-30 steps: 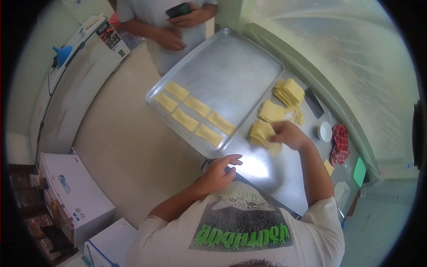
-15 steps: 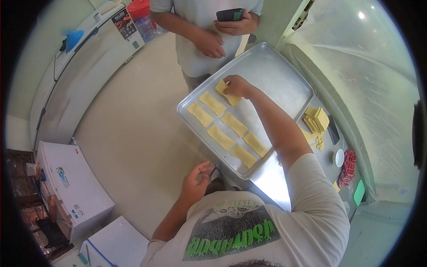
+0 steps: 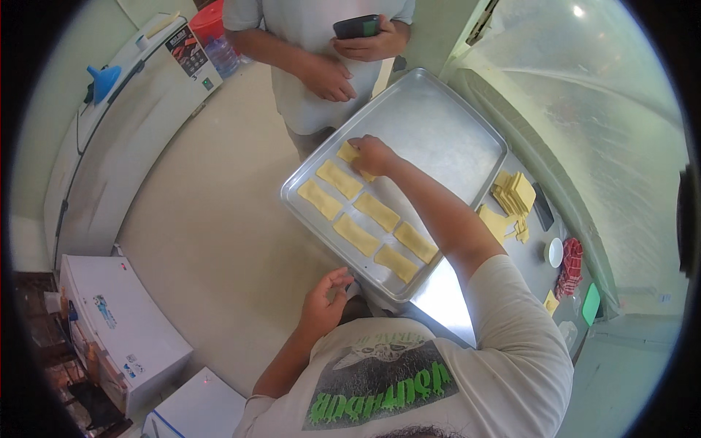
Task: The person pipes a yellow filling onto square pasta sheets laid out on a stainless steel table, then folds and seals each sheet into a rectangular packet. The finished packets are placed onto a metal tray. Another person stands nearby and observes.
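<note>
My right arm reaches over a large metal baking tray (image 3: pixel 456 117). My right hand (image 3: pixel 375 156) has its fingers closed on a flat yellow dough rectangle (image 3: pixel 347 152), partly hidden under the hand. Nearer to me on the tray lie several similar dough pieces (image 3: pixel 377 212) in rows, with small gaps between them. My left hand (image 3: pixel 325 303) hangs in front of my body near the tray's near left side. Its fingers are loosely bent and apart, with nothing seen in them.
Right of the tray, the grey table carries stacked dough sheets (image 3: pixel 515 193), dough scraps (image 3: pixel 520 228), a white bowl (image 3: pixel 554 252), a red checked cloth (image 3: pixel 569 267) and a green board (image 3: pixel 591 304). Across the tray stands a person (image 3: pixel 318 80) holding a phone (image 3: pixel 356 27). White freezers (image 3: pixel 124 321) stand left.
My right hand has lowered the dough rectangle toward the tray and now covers more of it. My left hand stays about where it was. The view has shifted slightly.
</note>
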`<state>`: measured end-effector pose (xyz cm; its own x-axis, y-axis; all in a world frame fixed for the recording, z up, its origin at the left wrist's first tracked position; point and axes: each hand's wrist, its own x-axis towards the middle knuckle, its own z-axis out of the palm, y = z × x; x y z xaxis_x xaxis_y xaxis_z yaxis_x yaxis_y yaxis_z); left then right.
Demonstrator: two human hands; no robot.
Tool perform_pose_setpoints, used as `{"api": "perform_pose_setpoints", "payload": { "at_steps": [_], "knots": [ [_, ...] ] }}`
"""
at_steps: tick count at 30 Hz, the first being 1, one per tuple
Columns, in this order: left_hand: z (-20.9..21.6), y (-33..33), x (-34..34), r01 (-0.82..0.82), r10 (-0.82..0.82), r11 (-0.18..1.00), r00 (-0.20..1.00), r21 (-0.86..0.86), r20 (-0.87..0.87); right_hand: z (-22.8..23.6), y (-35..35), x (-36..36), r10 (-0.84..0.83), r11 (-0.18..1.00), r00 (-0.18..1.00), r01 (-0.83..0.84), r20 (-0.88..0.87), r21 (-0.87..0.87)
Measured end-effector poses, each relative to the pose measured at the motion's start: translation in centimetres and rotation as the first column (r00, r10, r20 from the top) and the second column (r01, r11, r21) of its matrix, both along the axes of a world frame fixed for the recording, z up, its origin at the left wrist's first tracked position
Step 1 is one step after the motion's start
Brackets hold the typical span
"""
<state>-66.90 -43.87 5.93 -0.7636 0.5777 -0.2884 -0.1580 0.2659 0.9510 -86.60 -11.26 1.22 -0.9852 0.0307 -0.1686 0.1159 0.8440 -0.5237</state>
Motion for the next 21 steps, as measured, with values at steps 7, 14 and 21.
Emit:
{"api": "perform_pose_setpoints", "payload": {
  "at_steps": [7,14,21],
  "knots": [
    [0.8,2.0,0.9,0.174,-0.179,0.983,0.979,-0.052,-0.095,0.7,-0.6,4.5,-0.050,0.912,0.997,0.072,-0.065,0.404],
    [1.0,8.6,4.3,0.315,-0.313,0.941,0.949,0.127,-0.031,4.1,-1.8,25.8,-0.216,0.962,0.756,0.056,-0.618,-0.268],
    [0.6,21.4,16.0,0.699,-0.706,0.689,0.707,0.191,-0.038,3.2,8.1,62.8,-0.781,0.545,0.342,0.781,-0.522,-0.304]
  ]
}}
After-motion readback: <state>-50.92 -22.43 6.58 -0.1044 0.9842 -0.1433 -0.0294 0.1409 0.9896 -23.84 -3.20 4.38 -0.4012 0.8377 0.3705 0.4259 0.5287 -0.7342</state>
